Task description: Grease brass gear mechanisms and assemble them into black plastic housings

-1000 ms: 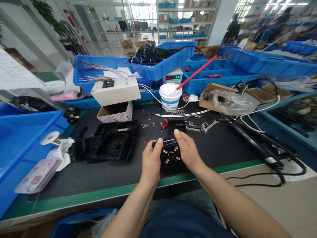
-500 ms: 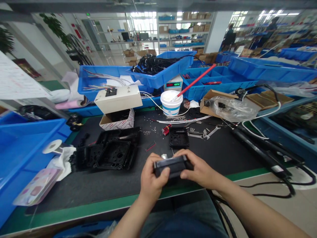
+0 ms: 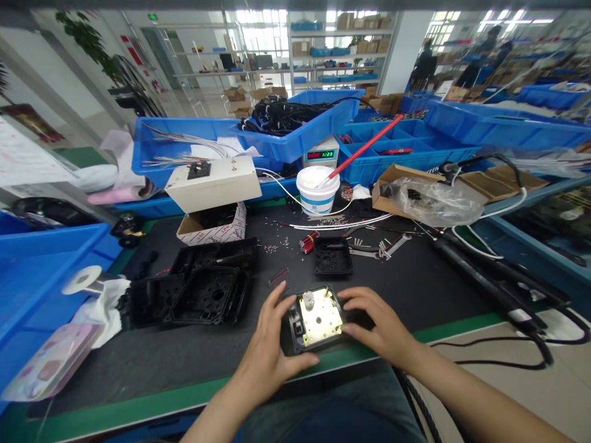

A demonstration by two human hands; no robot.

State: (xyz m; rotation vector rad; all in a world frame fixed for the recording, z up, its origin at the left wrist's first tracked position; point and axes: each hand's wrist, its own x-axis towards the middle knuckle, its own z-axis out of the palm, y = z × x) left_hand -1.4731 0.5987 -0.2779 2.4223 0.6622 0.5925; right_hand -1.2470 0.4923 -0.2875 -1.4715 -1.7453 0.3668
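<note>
A square black plastic housing (image 3: 298,325) lies on the dark mat near the front edge. Its inside faces up and shows a shiny brass-coloured plate (image 3: 319,329) with a small grey cylindrical part (image 3: 308,300) at the upper left. Along the housing's left side my left hand (image 3: 270,347) is open, thumb stretched past the near edge and fingers by the far-left corner. My right hand (image 3: 381,323) is open at the right side, its thumb and fingertips apart and close to the rim. Light contact cannot be ruled out for either hand.
Behind the housing stands another black housing (image 3: 333,256); more black housings (image 3: 205,295) sit left. A white bucket (image 3: 317,192) with a red stick, wrenches (image 3: 394,247), red wires (image 3: 308,242) and small metal pieces lie farther back. Black cylindrical tools (image 3: 480,277) rest at right.
The housing, earlier held edge-on between both hands, now lies flat with its brass-coloured plate upward. Both hands have loosened and spread apart. The view has shifted slightly.
</note>
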